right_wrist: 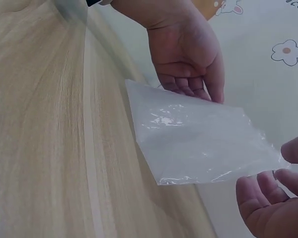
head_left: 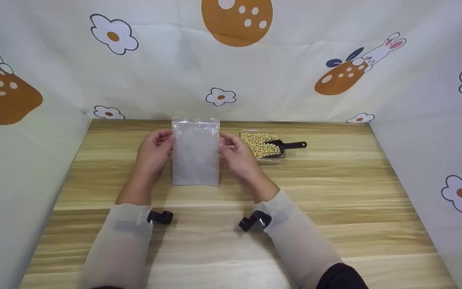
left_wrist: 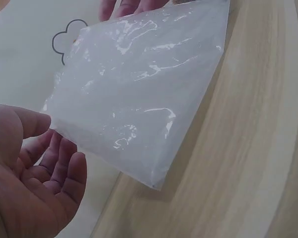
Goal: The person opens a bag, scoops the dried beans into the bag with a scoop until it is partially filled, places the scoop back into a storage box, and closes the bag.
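The left hand (head_left: 155,150) pinches one side edge of a translucent zip-top plastic bag (head_left: 195,154) between thumb and fingers; the right hand (head_left: 239,156) pinches the opposite edge likewise; the bag spans the gap between both sets of fingertips, its zip strip just above them; just right of the right fingers sits a clear container (head_left: 269,161) of yellow soybeans (head_left: 255,140), a black scoop (head_left: 293,145) sunk among them, handle pointing away from those fingers; below lies a wood-grain tabletop (head_left: 335,200).
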### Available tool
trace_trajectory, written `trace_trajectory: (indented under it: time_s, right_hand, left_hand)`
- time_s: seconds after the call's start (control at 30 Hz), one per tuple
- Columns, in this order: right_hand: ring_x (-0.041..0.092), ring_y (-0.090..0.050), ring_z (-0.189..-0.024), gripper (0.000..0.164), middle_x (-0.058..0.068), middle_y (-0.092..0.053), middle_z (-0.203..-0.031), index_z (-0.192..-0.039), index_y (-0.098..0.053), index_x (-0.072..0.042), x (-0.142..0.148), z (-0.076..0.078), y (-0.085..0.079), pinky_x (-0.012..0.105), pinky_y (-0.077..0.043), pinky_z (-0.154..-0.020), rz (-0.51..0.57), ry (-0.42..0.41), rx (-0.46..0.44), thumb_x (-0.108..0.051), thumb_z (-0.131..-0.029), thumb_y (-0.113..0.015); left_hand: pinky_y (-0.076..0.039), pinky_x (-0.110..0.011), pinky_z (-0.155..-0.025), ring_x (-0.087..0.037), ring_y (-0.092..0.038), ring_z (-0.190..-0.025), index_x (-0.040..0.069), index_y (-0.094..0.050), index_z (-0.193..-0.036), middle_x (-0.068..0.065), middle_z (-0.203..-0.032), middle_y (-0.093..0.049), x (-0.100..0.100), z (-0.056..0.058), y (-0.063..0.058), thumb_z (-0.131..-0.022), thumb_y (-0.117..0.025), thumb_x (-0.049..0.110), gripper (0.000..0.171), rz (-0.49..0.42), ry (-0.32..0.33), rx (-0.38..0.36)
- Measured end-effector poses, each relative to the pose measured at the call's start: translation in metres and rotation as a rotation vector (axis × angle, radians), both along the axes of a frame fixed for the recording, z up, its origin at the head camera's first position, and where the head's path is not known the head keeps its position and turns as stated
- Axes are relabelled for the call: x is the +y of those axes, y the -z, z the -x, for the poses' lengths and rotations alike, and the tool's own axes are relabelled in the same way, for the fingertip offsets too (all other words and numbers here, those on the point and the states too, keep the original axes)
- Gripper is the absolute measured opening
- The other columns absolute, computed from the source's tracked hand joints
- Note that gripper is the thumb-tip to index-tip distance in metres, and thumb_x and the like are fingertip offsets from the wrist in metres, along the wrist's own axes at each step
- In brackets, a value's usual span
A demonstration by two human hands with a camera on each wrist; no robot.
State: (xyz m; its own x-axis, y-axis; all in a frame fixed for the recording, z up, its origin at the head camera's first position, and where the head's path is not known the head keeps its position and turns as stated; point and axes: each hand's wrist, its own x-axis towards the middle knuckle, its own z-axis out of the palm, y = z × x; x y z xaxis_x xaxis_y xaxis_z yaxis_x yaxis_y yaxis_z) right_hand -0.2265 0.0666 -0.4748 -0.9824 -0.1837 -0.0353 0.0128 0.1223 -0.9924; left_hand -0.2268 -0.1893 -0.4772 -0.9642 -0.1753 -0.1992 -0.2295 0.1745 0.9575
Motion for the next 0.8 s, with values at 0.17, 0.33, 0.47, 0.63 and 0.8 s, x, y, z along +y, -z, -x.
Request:
trace_trajectory:
  time_s: [0.17,0.33,0.47,0.63,0.8]
  right_hand:
    - [0.020,-0.070,-0.106,0.033,0.011,-0.065,-0.121,-0.140,-0.064,-0.003,0.000,0.001,-0.001,0.054,-0.062,-0.105,0.087,0.050,-0.008,-0.011,-0.108,-0.061]
    - [0.017,-0.071,-0.095,0.025,0.010,-0.071,-0.113,-0.129,-0.070,-0.002,0.002,0.001,-0.004,0.055,-0.063,-0.101,0.102,0.108,0.005,-0.010,-0.106,-0.065]
    - [0.016,-0.070,-0.091,0.020,0.007,-0.073,-0.105,-0.121,-0.073,-0.003,0.006,0.001,-0.008,0.054,-0.064,-0.098,0.093,0.134,0.022,-0.011,-0.103,-0.069]
    - [0.016,-0.070,-0.090,0.016,0.006,-0.073,-0.100,-0.117,-0.073,-0.003,0.016,0.003,-0.014,0.052,-0.065,-0.095,0.121,0.141,0.036,-0.007,-0.102,-0.070]
    - [0.018,-0.070,-0.088,0.013,0.005,-0.073,-0.099,-0.115,-0.074,-0.008,0.032,0.004,-0.016,0.043,-0.067,-0.088,0.085,0.148,0.028,-0.009,-0.102,-0.070]
  left_hand:
    - [-0.060,-0.036,-0.092,-0.014,-0.060,-0.096,0.007,-0.064,-0.132,-0.001,-0.108,-0.062,0.003,-0.001,-0.002,-0.109,-0.063,0.025,0.029,-0.054,-0.020,0.041]
    - [-0.060,-0.029,-0.092,-0.016,-0.061,-0.100,0.009,-0.064,-0.128,-0.002,-0.111,-0.062,0.007,-0.004,-0.005,-0.109,-0.063,0.027,0.026,-0.115,-0.010,0.052]
    - [-0.060,-0.030,-0.095,-0.018,-0.061,-0.103,0.010,-0.063,-0.126,-0.003,-0.113,-0.061,0.012,-0.006,-0.008,-0.109,-0.064,0.028,0.024,-0.148,0.000,0.067]
    - [-0.061,-0.033,-0.096,-0.018,-0.062,-0.100,0.009,-0.064,-0.124,-0.003,-0.110,-0.062,0.023,-0.005,-0.009,-0.109,-0.064,0.025,0.022,-0.181,0.001,0.107]
    - [-0.060,-0.035,-0.096,-0.019,-0.063,-0.104,0.009,-0.064,-0.123,-0.004,-0.111,-0.063,0.034,-0.004,-0.009,-0.109,-0.063,0.024,0.021,-0.202,0.022,0.126]
